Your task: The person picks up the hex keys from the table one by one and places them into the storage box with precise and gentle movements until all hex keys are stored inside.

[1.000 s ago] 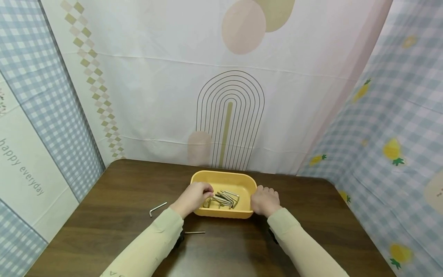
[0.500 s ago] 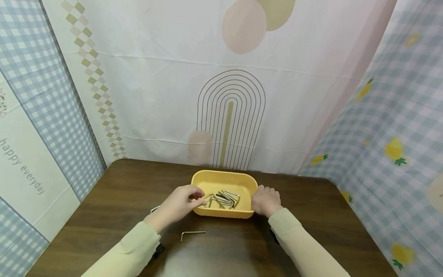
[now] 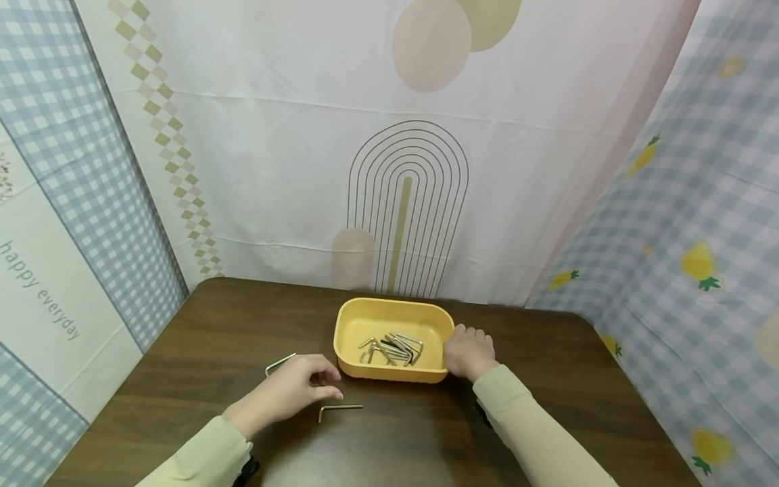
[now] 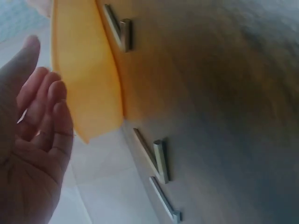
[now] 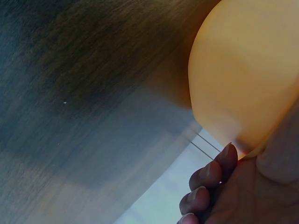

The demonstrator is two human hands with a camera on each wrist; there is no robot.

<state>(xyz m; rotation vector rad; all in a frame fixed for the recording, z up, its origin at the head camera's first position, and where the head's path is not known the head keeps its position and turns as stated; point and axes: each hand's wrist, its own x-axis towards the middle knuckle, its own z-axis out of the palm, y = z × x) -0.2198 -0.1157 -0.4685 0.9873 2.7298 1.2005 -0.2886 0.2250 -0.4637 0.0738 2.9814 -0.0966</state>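
Observation:
My left hand [image 3: 292,385] hovers just left of the yellow plastic tray [image 3: 392,373], thumb and fingers apart with nothing between them. Below its fingertips a brassy hex key [image 3: 341,407] lies on the table; a silver hex key [image 3: 280,362] is partly covered behind the hand. The left wrist view shows three L-shaped keys on the wood, among them a thick one [image 4: 161,161]. Several hex keys [image 3: 398,350] lie in a loose heap inside the tray. At the tray's right end my right hand [image 3: 468,353] grips the rim, its fingers bent around the outside.
The dark wooden table [image 3: 548,406] carries the tray near its back edge. Behind it hangs a pale patterned curtain [image 3: 292,169], with checked cloth [image 3: 700,203] on the right side and more on the left.
My left hand has come up out of the tray and moved left and nearer, its fingers spreading apart. The hex key near the front is uncovered. My right hand stays on the tray.

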